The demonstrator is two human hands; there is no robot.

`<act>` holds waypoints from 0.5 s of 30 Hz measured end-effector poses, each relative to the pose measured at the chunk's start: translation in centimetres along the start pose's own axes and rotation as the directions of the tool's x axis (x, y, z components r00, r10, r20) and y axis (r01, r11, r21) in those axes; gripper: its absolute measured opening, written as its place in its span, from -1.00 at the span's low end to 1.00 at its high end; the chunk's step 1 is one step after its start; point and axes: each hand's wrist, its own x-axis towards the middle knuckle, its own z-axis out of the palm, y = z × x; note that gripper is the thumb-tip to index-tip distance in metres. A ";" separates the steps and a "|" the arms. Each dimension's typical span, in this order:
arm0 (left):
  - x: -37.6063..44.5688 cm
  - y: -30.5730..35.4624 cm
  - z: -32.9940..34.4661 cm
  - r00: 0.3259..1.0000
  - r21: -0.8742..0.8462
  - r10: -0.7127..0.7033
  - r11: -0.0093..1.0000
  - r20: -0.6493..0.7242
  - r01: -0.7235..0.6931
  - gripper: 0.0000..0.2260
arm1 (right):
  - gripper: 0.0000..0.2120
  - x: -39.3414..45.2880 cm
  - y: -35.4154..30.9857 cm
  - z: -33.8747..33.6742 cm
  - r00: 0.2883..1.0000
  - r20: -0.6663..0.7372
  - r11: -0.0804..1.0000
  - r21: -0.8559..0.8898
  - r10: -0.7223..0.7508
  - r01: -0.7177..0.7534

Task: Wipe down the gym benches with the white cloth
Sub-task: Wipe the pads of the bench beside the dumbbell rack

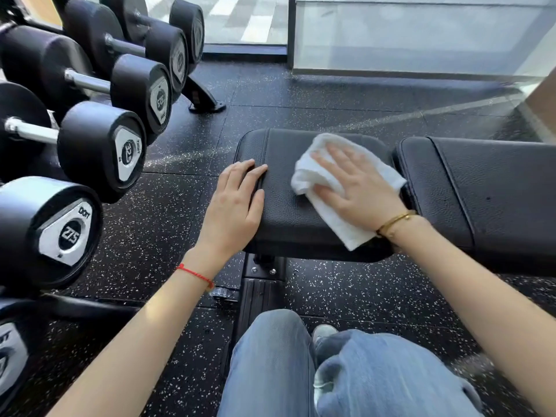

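Right hand [358, 188] lies flat, fingers straight, pressing white cloth [331, 182] on desk seat pad [279, 206]. Left hand [237, 203], relaxed, rests on pad's left edge. Desk's long axis runs right; unwiped back pad [496, 182] sits nearer right hand.

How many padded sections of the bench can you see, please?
2: the seat pad under both hands in the middle, and the longer back pad to its right, running out of view.
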 end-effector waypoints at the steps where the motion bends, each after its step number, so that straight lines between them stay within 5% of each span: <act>1: 0.0 0.1 -0.1 1.000 0.004 -0.005 1.000 0.008 0.005 -0.58 | -0.32 0.3 1.5 -0.4 0.998 0.010 0.998 -0.004 0.064 -0.064; 4: 0.2 0.6 -0.4 0.999 0.052 -0.032 0.998 0.024 0.031 -0.56 | -0.38 3.0 3.3 -1.4 0.971 0.044 0.972 -0.034 0.234 -0.232; 11: 2.0 4.7 0.8 0.997 0.138 -0.025 0.990 0.079 0.014 -0.45 | -0.38 -2.5 2.9 -2.1 0.995 -0.015 0.995 -0.013 0.101 -0.101; 15: 2.9 7.0 3.0 0.991 0.132 0.006 0.991 0.130 -0.023 -0.41 | -0.31 -7.8 7.1 -2.7 0.963 -0.065 0.960 -0.087 0.260 -0.265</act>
